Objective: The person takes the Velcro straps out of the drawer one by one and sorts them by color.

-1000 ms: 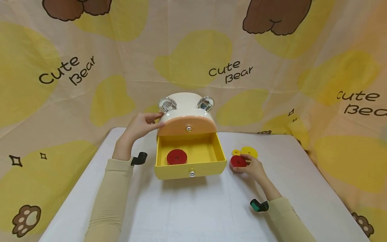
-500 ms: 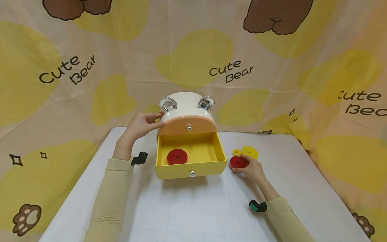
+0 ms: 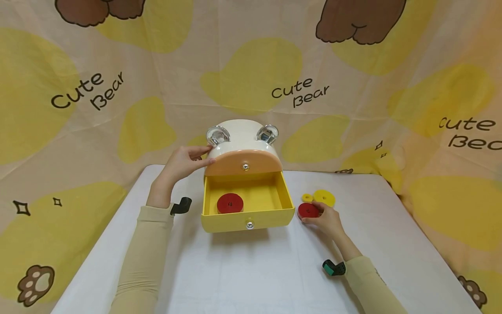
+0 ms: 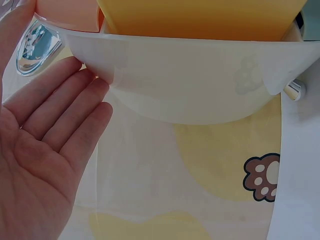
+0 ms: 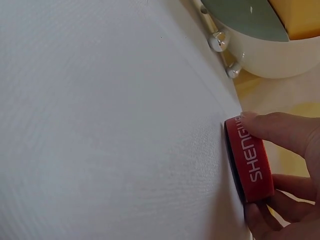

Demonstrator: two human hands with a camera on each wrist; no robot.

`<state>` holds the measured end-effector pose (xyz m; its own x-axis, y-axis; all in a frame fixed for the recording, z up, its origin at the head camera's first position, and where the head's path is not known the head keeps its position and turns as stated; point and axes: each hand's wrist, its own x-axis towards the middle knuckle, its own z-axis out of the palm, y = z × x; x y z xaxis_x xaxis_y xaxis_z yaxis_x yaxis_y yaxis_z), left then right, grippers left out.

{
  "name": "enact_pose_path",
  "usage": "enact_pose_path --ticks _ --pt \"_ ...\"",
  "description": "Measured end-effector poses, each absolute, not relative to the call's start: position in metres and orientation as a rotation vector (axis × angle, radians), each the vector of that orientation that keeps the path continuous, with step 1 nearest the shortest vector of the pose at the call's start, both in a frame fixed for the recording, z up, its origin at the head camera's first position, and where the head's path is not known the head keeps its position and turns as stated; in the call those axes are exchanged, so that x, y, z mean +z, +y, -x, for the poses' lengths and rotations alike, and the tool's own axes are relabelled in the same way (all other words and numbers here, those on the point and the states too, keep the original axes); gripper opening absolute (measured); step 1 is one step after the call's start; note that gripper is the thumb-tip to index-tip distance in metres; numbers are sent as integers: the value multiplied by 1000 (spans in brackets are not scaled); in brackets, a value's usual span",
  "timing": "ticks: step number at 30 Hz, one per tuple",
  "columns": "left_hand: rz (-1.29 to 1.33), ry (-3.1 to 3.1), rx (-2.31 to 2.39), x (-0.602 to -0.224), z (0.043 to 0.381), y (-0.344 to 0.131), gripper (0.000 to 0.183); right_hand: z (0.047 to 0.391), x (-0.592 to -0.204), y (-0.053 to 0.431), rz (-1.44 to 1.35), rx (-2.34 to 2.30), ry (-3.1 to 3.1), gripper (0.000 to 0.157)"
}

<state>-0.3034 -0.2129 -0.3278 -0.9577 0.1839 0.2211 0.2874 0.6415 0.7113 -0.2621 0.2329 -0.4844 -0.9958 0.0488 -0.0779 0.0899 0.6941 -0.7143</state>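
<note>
A white drawer box [image 3: 241, 131] with silver ears stands mid-table, its lower yellow drawer [image 3: 270, 189] pulled out. One red roll of tape [image 3: 230, 203] with a small centre hole lies in that drawer. My left hand [image 3: 182, 163] touches the box's left upper side; in the left wrist view its fingers [image 4: 80, 112] lie straight against the side. To the right of the drawer, my right hand [image 3: 327, 218] pinches another red roll of tape [image 3: 307, 211] between thumb and fingers. White lettering runs round its rim in the right wrist view, where it sits at the white tabletop.
Just behind the right hand lie a small yellow ring [image 3: 307, 198] and a larger yellow disc [image 3: 324, 198]. The orange upper drawer [image 3: 245, 161] is closed. A bear-print cloth [image 3: 243, 78] hangs behind and beside the white table [image 3: 235, 279].
My right hand and the red roll in it have shifted very slightly downward in view. The left hand and the drawer box stay as they were.
</note>
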Motion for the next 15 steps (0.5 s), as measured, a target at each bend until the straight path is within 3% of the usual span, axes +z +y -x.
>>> enact_pose_path --ticks 15 --pt "387 -2729 -1224 -327 303 -213 63 259 -483 233 -157 -1246 2804 78"
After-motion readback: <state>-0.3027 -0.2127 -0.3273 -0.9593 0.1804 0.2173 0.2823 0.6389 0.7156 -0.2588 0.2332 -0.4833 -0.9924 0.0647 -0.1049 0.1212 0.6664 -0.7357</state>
